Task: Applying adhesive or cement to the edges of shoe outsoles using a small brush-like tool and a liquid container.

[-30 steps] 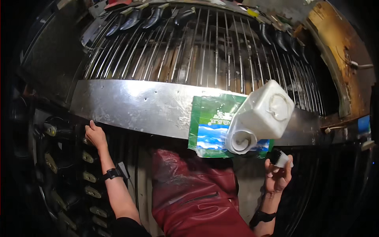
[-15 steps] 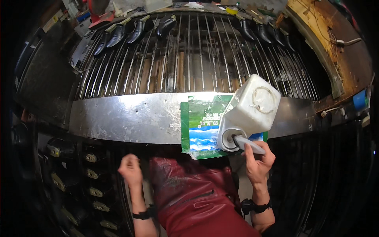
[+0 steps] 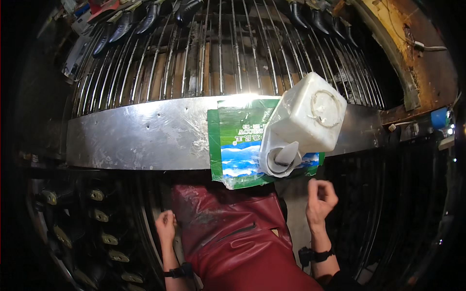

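Note:
A white square-sided plastic container [image 3: 315,114] lies tilted on a green and blue printed sheet [image 3: 240,145] at the bench's front edge. A tool with a flat pale handle [image 3: 287,154] leans in its round opening; the lower end is hidden inside. My right hand [image 3: 322,201] hovers just below and right of that opening, apart from the handle, thumb and forefinger curled together around nothing. At the left of my dark red apron [image 3: 228,228], my left hand [image 3: 166,225] hangs low with its fingers curled in, nothing visible in it.
A rack of metal bars [image 3: 208,58] spans behind the metal bench edge [image 3: 131,131]. Black shoes [image 3: 149,18] stand along its far side. At lower left are several dark forms with yellowish tops [image 3: 110,239]. A worn wooden board [image 3: 398,53] rises at the right.
My right hand has let go of the pale handle and drawn slightly down; the handle now leans in the opening. My left hand has lowered toward the apron. The view has shifted a little.

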`<action>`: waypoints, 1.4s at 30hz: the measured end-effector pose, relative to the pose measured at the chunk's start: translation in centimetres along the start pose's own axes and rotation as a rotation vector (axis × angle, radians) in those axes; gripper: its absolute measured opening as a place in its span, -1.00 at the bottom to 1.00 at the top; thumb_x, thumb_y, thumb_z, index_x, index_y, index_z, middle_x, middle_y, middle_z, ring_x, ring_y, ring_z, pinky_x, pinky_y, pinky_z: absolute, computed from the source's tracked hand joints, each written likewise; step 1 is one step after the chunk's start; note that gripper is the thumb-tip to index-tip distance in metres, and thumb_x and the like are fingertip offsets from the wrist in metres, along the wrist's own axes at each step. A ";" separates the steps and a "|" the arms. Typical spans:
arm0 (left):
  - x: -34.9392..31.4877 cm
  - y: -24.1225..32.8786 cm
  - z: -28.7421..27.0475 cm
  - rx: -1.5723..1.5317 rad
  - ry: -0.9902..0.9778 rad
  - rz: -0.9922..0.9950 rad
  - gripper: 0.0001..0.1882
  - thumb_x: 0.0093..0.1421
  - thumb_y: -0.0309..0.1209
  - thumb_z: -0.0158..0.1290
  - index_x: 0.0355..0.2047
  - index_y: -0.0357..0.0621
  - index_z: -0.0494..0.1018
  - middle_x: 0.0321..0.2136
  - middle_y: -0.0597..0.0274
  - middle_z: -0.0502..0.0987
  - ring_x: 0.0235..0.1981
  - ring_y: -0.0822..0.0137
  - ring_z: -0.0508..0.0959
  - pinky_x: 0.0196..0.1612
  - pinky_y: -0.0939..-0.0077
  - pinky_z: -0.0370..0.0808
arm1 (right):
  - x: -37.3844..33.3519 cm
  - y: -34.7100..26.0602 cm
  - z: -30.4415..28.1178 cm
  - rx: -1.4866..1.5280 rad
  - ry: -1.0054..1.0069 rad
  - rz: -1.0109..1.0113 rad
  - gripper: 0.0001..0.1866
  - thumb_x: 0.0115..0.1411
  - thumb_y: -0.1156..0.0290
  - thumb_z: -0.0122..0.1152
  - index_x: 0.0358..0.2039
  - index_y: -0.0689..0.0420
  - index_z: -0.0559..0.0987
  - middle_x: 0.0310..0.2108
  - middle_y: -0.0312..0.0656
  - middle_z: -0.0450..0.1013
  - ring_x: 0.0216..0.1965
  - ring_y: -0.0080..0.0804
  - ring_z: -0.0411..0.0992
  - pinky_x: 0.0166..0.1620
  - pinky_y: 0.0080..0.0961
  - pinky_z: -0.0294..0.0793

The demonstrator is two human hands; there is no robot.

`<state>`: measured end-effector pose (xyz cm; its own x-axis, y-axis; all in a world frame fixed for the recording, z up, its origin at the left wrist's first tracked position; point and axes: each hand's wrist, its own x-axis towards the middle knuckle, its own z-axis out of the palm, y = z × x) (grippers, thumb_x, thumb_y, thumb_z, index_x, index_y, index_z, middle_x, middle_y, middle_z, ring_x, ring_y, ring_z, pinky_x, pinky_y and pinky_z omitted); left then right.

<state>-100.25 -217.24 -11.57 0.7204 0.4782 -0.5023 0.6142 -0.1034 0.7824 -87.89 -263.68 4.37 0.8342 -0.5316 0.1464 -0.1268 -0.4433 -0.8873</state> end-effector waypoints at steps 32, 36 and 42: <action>-4.4 20.1 6.6 0.206 -0.093 0.537 -0.81 0.33 -0.43 0.18 -0.18 -0.35 0.60 -0.44 0.19 0.64 -0.48 0.51 0.56 -0.39 0.57 0.48 | 11.3 -1.1 -4.4 0.265 -0.188 -0.337 0.44 -0.23 0.35 0.68 0.56 0.08 -0.11 0.41 0.06 0.11 0.44 -0.06 0.10 0.31 -0.08 0.25; -3.9 22.0 10.5 -0.068 -0.652 0.132 -0.72 0.36 -0.36 0.17 -0.13 -0.39 0.62 -0.36 0.07 0.70 -0.42 0.44 0.63 -0.35 0.58 0.53 | 16.3 -3.1 0.5 0.297 -0.409 -0.412 0.60 -0.40 0.26 0.74 0.58 0.02 -0.18 0.48 0.04 0.02 0.49 -0.04 0.03 0.45 0.00 0.11; -5.6 22.5 15.0 -0.594 -0.573 -0.084 -0.83 0.33 -0.45 0.16 -0.25 -0.36 0.60 -0.37 0.02 0.68 -0.45 0.34 0.64 -0.36 0.53 0.57 | 17.7 -2.8 1.6 0.301 -0.485 -0.435 0.59 -0.50 0.27 0.70 0.57 -0.01 -0.08 0.48 -0.01 0.01 0.46 -0.06 0.11 0.46 -0.08 0.17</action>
<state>-85.61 -235.32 3.35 0.8308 -0.0717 -0.5519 0.5168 0.4674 0.7173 -71.90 -270.70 8.78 0.9288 0.0598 0.3657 0.3669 -0.2862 -0.8851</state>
